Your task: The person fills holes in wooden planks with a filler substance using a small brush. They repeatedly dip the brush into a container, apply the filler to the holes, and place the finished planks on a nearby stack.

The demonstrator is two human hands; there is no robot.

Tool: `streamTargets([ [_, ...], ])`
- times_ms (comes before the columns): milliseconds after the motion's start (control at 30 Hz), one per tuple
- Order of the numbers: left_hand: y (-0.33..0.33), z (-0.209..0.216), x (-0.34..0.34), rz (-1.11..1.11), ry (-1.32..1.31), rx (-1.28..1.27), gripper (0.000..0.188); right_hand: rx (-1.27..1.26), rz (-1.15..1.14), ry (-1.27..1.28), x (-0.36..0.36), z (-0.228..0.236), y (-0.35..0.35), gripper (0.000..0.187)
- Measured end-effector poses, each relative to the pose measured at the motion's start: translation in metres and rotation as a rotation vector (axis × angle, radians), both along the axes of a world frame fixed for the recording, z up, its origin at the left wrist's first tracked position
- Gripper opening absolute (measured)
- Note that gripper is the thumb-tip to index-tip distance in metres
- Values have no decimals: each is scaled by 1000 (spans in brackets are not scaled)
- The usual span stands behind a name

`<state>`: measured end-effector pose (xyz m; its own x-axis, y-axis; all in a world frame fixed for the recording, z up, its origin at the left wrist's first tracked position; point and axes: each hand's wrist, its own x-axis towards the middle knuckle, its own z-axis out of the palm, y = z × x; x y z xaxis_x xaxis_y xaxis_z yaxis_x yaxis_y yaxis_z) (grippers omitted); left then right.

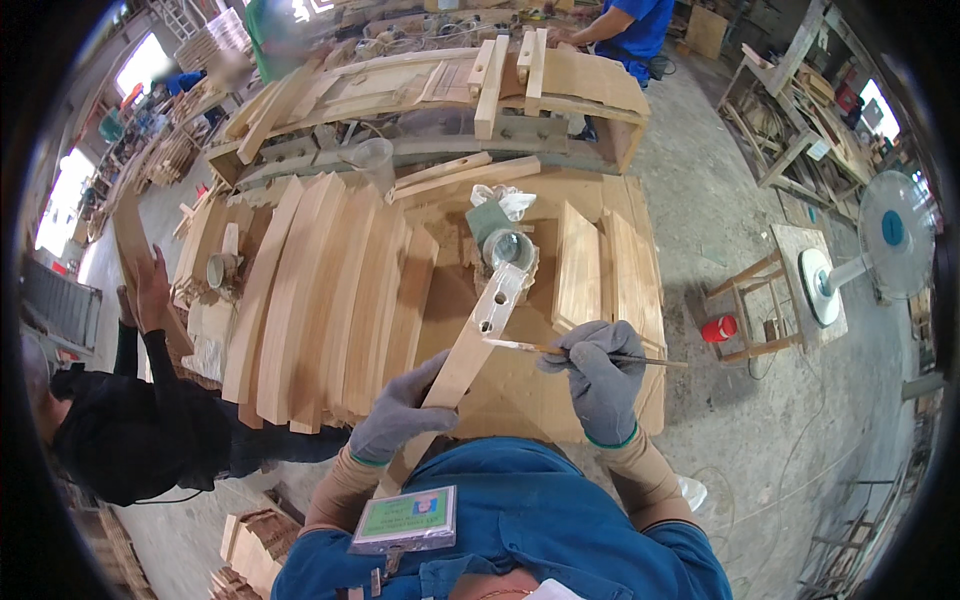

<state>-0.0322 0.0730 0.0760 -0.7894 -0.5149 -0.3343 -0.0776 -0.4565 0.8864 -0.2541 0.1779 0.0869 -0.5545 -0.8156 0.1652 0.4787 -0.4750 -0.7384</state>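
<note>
My left hand, in a grey glove, is closed around a pale wooden piece that slants up and away from me. Two round holes show near its far end, with a whitish wet look around them. Between the gloved fingers of my right hand is a thin paintbrush. Its pale tip points left and reaches the wood's edge just below the nearer hole. Beyond the far end of the piece stands a clear cup, with a grey-green block beside it.
Curved wooden pieces lie in a row on the left of the cardboard-covered table; more boards lie right. A co-worker in black holds a board at left. A white fan stands right. Another bench is ahead.
</note>
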Motion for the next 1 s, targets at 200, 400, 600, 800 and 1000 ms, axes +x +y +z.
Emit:
streamTargets([
  [200, -5, 3, -10, -1, -13, -56, 80, 29, 3, 46, -8, 4, -3, 8],
  [400, -10, 2, -31, 64, -42, -196, 81, -158, -106, -105, -35, -2, -2, 14],
  [600, -36, 0, -54, 288, 240, -322, 53, -155, 17, 55, -38, -25, 3, 38],
  [800, -53, 45, -115, 529, 673, -281, 40, 108, 91, 902, -28, -65, 2, 69],
  [1000, -60, 80, -161, 467, 620, -235, 54, 536, 128, 1025, -30, -70, 1, 88],
])
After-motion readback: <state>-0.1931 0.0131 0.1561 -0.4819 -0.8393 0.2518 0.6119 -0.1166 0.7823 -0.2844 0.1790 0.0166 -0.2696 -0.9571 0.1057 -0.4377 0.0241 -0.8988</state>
